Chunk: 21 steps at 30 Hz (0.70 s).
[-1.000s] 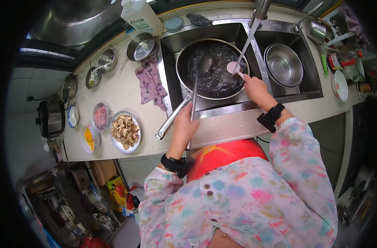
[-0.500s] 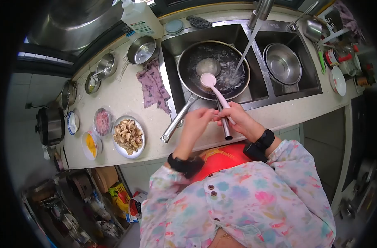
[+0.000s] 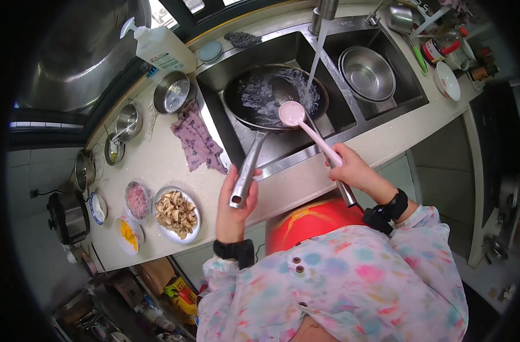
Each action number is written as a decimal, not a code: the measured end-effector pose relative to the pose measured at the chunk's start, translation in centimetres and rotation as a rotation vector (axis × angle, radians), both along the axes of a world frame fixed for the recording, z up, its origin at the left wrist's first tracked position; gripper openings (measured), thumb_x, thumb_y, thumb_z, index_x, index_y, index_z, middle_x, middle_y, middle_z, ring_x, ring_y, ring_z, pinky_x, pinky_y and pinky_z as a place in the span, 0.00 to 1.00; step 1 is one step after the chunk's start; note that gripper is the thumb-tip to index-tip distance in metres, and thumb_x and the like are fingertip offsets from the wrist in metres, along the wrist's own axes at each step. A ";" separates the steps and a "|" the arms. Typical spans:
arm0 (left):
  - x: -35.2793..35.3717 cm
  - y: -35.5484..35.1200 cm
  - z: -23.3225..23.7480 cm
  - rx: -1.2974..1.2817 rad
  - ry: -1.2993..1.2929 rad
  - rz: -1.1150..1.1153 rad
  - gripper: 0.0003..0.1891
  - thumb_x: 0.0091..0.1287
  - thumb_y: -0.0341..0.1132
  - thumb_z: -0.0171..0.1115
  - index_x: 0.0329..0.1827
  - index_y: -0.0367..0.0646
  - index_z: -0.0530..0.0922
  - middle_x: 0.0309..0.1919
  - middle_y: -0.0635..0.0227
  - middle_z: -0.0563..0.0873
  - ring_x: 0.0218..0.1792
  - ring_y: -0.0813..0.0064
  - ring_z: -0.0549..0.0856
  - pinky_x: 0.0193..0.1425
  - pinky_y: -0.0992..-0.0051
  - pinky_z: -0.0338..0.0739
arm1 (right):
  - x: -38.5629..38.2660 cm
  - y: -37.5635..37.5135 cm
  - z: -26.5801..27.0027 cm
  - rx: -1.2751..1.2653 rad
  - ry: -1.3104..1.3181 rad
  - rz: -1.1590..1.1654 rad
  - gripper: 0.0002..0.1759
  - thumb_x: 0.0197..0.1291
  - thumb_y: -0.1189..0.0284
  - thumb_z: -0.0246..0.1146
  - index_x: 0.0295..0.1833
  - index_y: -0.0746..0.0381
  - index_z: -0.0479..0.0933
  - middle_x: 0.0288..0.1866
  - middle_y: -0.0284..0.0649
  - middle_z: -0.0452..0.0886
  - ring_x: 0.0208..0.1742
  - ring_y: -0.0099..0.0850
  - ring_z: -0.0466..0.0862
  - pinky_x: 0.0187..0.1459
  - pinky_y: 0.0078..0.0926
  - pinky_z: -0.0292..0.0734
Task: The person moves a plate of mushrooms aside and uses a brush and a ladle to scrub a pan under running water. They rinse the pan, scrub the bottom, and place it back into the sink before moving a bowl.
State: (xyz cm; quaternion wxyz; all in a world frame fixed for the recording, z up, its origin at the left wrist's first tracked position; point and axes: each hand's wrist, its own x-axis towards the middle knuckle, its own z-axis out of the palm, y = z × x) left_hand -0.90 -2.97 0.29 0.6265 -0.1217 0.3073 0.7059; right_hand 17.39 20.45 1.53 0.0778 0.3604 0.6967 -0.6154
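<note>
Pale countertop (image 3: 157, 157) runs beneath dark-framed windows, with a dark-lidded cooker (image 3: 69, 218) at its far left end. Next come a blue-rimmed bowl (image 3: 98, 208), a white bowl of yellow pieces (image 3: 128, 235), a bowl of pink food (image 3: 137, 199) and an oval-looking plate (image 3: 192, 223) of chopped mushrooms (image 3: 176, 213). Behind them, a patterned purple cloth (image 3: 196, 139) lies between a metal bowl (image 3: 172, 92) and the sink (image 3: 211, 117).

The left hand (image 3: 235, 196) is closed loosely around the metal handle of the dark pan (image 3: 253, 97), which sits in the left basin with water in it. A stream from the faucet (image 3: 326, 10) falls into the pan. A metal ladle (image 3: 284, 91) has its head in the pan, and a pink ladle (image 3: 292, 114) crosses over the near rim. The right hand (image 3: 351, 168) grips both ladles' handles together. Nested metal bowls (image 3: 368, 74) sit in the right basin; a white bowl (image 3: 446, 81) rests beyond it.
</note>
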 end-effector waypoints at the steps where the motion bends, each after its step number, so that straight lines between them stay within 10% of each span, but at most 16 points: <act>1: 0.4 1.6 0.1 0.089 -0.168 0.110 0.23 0.68 0.45 0.46 0.52 0.31 0.72 0.19 0.64 0.78 0.18 0.74 0.79 0.18 0.80 0.73 | 0.1 0.3 -0.1 0.063 0.032 0.040 0.21 0.38 0.80 0.63 0.42 0.63 0.68 0.35 0.36 0.74 0.29 0.25 0.76 0.30 0.25 0.74; 6: 0.0 7.5 2.7 0.418 -0.856 0.396 0.23 0.64 0.27 0.48 0.58 0.20 0.57 0.35 0.64 0.68 0.16 0.84 0.70 0.16 0.83 0.69 | -0.1 3.2 2.9 0.105 -0.019 0.174 0.20 0.40 0.76 0.63 0.42 0.64 0.68 0.33 0.39 0.74 0.31 0.28 0.76 0.32 0.28 0.72; 21: 3.8 17.4 15.9 -0.286 -0.156 0.152 0.17 0.61 0.27 0.49 0.50 0.22 0.63 0.21 0.72 0.68 0.16 0.85 0.68 0.15 0.83 0.66 | 4.1 11.9 1.0 -0.221 0.196 0.369 0.24 0.42 0.76 0.61 0.50 0.65 0.67 0.32 0.42 0.75 0.32 0.30 0.77 0.32 0.30 0.73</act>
